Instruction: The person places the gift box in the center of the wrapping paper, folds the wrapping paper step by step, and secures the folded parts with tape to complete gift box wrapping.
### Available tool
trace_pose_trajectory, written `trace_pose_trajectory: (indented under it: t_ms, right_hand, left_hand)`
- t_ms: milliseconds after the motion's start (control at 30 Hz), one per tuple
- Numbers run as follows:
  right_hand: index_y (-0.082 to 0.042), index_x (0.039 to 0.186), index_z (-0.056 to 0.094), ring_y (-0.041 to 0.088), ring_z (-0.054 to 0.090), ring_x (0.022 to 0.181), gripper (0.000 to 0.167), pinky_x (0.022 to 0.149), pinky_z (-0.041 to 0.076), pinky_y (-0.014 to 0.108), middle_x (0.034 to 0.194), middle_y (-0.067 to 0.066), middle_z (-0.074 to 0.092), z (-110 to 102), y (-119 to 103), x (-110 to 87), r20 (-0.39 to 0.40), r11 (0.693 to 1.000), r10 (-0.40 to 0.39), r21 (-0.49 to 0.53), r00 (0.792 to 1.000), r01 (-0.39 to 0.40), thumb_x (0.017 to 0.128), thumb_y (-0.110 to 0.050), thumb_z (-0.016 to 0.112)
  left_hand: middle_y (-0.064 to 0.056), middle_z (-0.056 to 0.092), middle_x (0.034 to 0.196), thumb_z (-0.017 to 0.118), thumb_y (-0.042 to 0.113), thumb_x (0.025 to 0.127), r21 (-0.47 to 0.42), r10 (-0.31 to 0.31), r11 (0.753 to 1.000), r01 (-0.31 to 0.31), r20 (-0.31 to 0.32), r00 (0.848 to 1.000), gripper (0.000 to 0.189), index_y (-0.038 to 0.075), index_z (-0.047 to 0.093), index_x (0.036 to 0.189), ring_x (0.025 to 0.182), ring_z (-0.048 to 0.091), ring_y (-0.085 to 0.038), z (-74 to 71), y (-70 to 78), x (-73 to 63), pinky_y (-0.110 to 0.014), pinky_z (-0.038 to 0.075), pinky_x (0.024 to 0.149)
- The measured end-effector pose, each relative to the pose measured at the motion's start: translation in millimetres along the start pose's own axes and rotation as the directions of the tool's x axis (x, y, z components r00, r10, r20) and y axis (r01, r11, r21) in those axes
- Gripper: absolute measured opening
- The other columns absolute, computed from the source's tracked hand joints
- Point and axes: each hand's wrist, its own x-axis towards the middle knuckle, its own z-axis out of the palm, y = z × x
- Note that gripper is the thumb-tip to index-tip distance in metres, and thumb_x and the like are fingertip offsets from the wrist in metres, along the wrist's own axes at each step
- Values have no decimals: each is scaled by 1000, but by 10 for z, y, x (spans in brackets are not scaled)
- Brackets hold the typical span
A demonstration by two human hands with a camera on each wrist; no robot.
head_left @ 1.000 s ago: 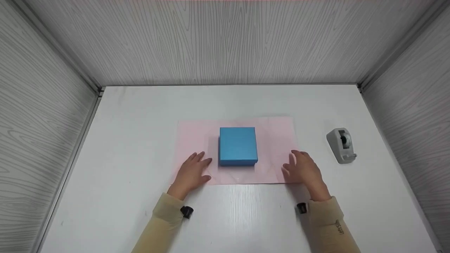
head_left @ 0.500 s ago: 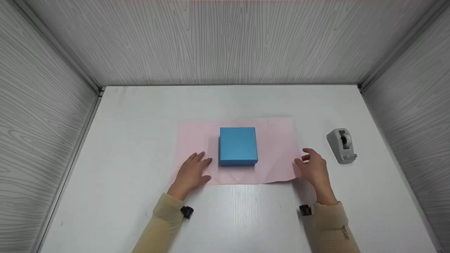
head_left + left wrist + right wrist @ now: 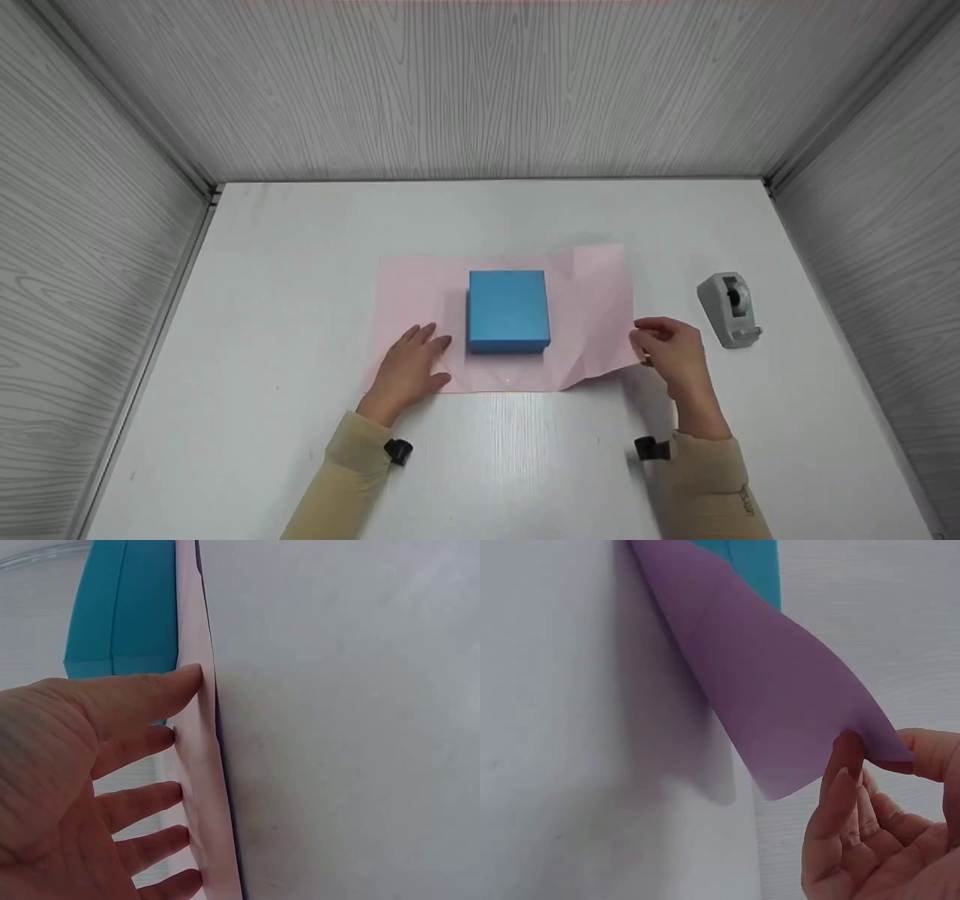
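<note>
A blue box (image 3: 509, 307) with a lid sits on a sheet of pink paper (image 3: 409, 289) in the middle of the table. To the left of the box, my left hand (image 3: 409, 373) rests on the paper with spread fingers; in the left wrist view its thumb and fingertips touch the pink sheet (image 3: 202, 765). My right hand (image 3: 677, 356) pinches the right side of the paper between thumb and fingers. In the right wrist view the raised part of the sheet (image 3: 772, 697) hangs above the table, held by that hand (image 3: 877, 825).
A grey tape dispenser (image 3: 730, 310) stands on the white table (image 3: 300, 247), right of the paper and beyond my right hand. Wood-grain panels (image 3: 480, 90) close in the back and both sides.
My right hand has moved right, taken hold of the paper's right side and lifted it, so the sheet now bends upward there. The left hand and the box have stayed put.
</note>
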Motion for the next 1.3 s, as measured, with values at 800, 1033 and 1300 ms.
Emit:
trace_pose_trajectory:
  t_ms: [800,1033,1300]
  right_hand:
    - [1,108,71,23,57,86,18,72,50,25,97,11,67,542,-368,-215,100,948,-316,-5,944,318,93,-6,64]
    - [-3,99,74,18,61,84,12,66,46,29,88,3,69,814,-463,-296,118,875,-465,-91,877,476,89,-5,67]
    - [0,89,70,21,62,86,4,78,52,39,91,9,66,1062,-477,-311,149,782,-599,-103,786,615,87,1,66]
  left_hand:
    - [-11,50,136,67,26,95,-231,82,963,-138,-237,968,51,7,51,140,122,54,-24,-31,348,126,-39,43,103]
    - [-11,49,137,62,29,98,-251,75,959,-131,-219,973,49,4,53,139,126,51,-24,-41,421,172,-39,39,106]
    - [-13,52,135,55,30,101,-236,80,963,-130,-210,974,48,-1,54,137,125,52,-26,-50,430,209,-40,40,106]
